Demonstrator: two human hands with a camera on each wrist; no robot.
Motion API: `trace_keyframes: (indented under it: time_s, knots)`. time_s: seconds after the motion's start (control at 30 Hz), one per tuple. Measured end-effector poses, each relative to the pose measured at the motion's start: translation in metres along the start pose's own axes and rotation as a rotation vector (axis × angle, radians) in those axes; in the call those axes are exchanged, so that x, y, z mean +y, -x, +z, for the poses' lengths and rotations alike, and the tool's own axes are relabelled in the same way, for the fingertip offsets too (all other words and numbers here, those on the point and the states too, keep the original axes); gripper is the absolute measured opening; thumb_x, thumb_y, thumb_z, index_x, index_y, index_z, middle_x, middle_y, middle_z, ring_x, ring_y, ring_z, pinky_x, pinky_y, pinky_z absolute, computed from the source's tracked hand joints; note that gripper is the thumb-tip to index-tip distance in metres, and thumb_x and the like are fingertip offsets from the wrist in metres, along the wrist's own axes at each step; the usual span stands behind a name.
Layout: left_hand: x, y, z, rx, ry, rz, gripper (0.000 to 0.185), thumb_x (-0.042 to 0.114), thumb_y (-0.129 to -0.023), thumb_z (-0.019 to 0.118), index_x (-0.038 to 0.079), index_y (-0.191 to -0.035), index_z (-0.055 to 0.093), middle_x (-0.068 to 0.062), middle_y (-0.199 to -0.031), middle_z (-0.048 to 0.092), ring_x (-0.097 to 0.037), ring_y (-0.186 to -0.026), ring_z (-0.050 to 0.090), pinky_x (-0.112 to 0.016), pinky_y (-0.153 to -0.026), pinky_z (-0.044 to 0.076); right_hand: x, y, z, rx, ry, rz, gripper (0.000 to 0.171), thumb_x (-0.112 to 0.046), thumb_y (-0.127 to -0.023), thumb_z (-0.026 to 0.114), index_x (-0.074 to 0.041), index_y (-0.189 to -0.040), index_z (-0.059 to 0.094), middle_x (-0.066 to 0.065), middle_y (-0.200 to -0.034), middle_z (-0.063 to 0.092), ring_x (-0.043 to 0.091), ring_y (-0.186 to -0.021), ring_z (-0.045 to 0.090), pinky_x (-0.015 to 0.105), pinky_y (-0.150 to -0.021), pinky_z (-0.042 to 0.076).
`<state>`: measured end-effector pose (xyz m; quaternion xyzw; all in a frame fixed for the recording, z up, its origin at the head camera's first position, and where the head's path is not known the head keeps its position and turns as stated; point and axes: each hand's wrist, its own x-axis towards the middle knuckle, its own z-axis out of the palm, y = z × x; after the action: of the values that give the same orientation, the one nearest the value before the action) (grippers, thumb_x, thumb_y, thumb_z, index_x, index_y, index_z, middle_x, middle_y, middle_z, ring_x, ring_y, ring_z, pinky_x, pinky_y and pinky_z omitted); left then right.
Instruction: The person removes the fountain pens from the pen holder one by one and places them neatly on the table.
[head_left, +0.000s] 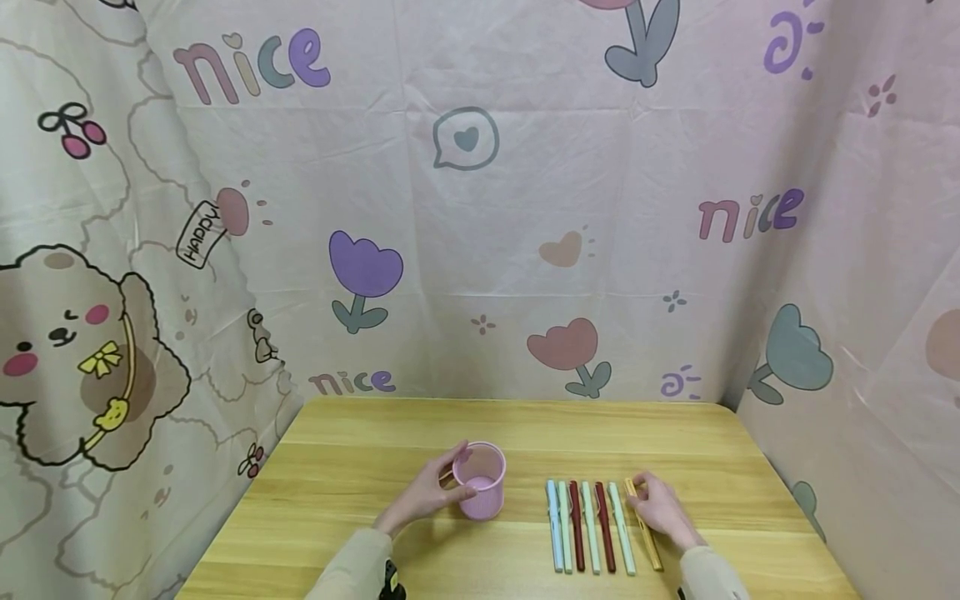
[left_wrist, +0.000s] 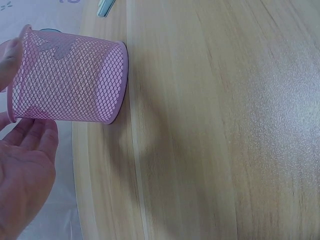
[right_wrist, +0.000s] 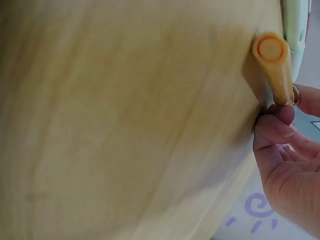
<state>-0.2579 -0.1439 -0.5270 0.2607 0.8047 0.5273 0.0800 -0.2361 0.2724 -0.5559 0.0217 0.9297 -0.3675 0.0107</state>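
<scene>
A pink mesh pen holder (head_left: 489, 500) stands upright on the table, left of a row of pens. My left hand (head_left: 427, 493) grips it near the rim, thumb on the near side and fingers round the far side; the left wrist view shows the mesh holder (left_wrist: 70, 77) with the hand (left_wrist: 25, 170) at its rim. My right hand (head_left: 662, 506) pinches the upper part of a yellow pen (head_left: 649, 542) at the row's right end. Close up, the yellow pen (right_wrist: 278, 75) points its round end at the camera, between thumb and fingers (right_wrist: 275, 130).
Side by side left of the yellow pen lie a light blue pen (head_left: 555, 529), dark red pens (head_left: 577, 527) and light green pens (head_left: 622, 529). The wooden table (head_left: 360, 450) ends at a printed cloth backdrop (head_left: 465, 250), which also hangs at both sides.
</scene>
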Motion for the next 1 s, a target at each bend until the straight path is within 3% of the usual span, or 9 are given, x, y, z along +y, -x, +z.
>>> trace_keyframes:
  time_s: [0.1, 0.33, 0.47, 0.57, 0.63, 0.73, 0.83, 1.0]
  knots:
    - [0.0005, 0.0001, 0.0002, 0.0, -0.002, -0.003, 0.088, 0.014, -0.09, 0.074, -0.014, -0.153, 0.02, -0.038, -0.154, 0.034, -0.054, -0.142, 0.038, -0.054, -0.117, 0.037, 0.0, 0.0003, 0.0004, -0.007, 0.022, 0.0, 0.039, -0.008, -0.088, 0.067, 0.009, -0.121, 0.056, 0.015, -0.093, 0.065, 0.023, -0.083, 0.061, 0.036, -0.068, 0.055]
    - [0.0013, 0.0004, 0.0004, 0.005, -0.005, -0.002, 0.087, 0.013, -0.09, 0.074, -0.014, -0.153, 0.02, -0.038, -0.154, 0.035, -0.054, -0.142, 0.038, -0.054, -0.118, 0.037, -0.002, 0.0008, 0.0005, -0.015, 0.006, 0.026, 0.04, -0.01, -0.088, 0.067, 0.009, -0.122, 0.056, 0.013, -0.09, 0.062, 0.022, -0.08, 0.058, 0.031, -0.064, 0.05]
    - [0.0016, 0.0006, 0.0003, 0.005, -0.004, -0.003, 0.087, 0.013, -0.09, 0.074, -0.014, -0.153, 0.02, -0.037, -0.154, 0.035, -0.053, -0.141, 0.039, -0.054, -0.118, 0.037, 0.0001, -0.0003, 0.0003, -0.016, 0.012, 0.015, 0.036, -0.014, -0.093, 0.064, 0.009, -0.121, 0.057, 0.026, -0.103, 0.068, 0.037, -0.093, 0.066, 0.05, -0.079, 0.06]
    - [0.0016, 0.0005, 0.0002, 0.006, -0.002, -0.007, 0.087, 0.013, -0.09, 0.074, -0.013, -0.153, 0.02, -0.037, -0.154, 0.035, -0.053, -0.141, 0.039, -0.054, -0.118, 0.037, 0.0024, -0.0008, 0.0003, -0.016, 0.019, -0.007, 0.033, -0.014, -0.096, 0.059, 0.009, -0.12, 0.058, 0.035, -0.114, 0.066, 0.047, -0.106, 0.065, 0.061, -0.091, 0.058]
    - [0.0017, 0.0004, 0.0002, 0.005, 0.002, -0.009, 0.088, 0.013, -0.09, 0.074, -0.013, -0.154, 0.02, -0.037, -0.154, 0.034, -0.053, -0.142, 0.039, -0.054, -0.118, 0.037, 0.0031, -0.0003, -0.0003, -0.015, 0.004, -0.016, 0.033, -0.014, -0.096, 0.058, 0.009, -0.119, 0.059, 0.035, -0.113, 0.066, 0.046, -0.104, 0.066, 0.059, -0.09, 0.059]
    - [0.0017, 0.0001, 0.0003, 0.006, 0.008, -0.01, 0.088, 0.013, -0.09, 0.074, -0.013, -0.154, 0.02, -0.037, -0.154, 0.034, -0.053, -0.142, 0.038, -0.055, -0.118, 0.036, 0.0038, 0.0009, -0.0015, -0.011, -0.039, -0.014, 0.032, -0.012, -0.094, 0.06, 0.009, -0.119, 0.059, 0.027, -0.103, 0.07, 0.034, -0.089, 0.068, 0.047, -0.077, 0.062]
    - [0.0018, 0.0002, 0.0004, 0.004, 0.018, -0.012, 0.087, 0.013, -0.09, 0.074, -0.013, -0.154, 0.02, -0.037, -0.154, 0.034, -0.054, -0.142, 0.038, -0.055, -0.118, 0.036, 0.0038, 0.0025, -0.0026, -0.012, -0.073, -0.003, 0.033, -0.011, -0.092, 0.062, 0.009, -0.119, 0.059, 0.018, -0.096, 0.071, 0.022, -0.079, 0.064, 0.034, -0.066, 0.058]
    - [0.0015, 0.0004, 0.0006, 0.0, 0.026, -0.016, 0.087, 0.012, -0.091, 0.073, -0.013, -0.154, 0.019, -0.037, -0.155, 0.033, -0.054, -0.142, 0.037, -0.056, -0.119, 0.036, 0.005, 0.0029, -0.0024, -0.024, -0.078, -0.003, 0.035, -0.01, -0.092, 0.065, 0.01, -0.12, 0.059, 0.014, -0.092, 0.069, 0.018, -0.078, 0.061, 0.028, -0.064, 0.053]
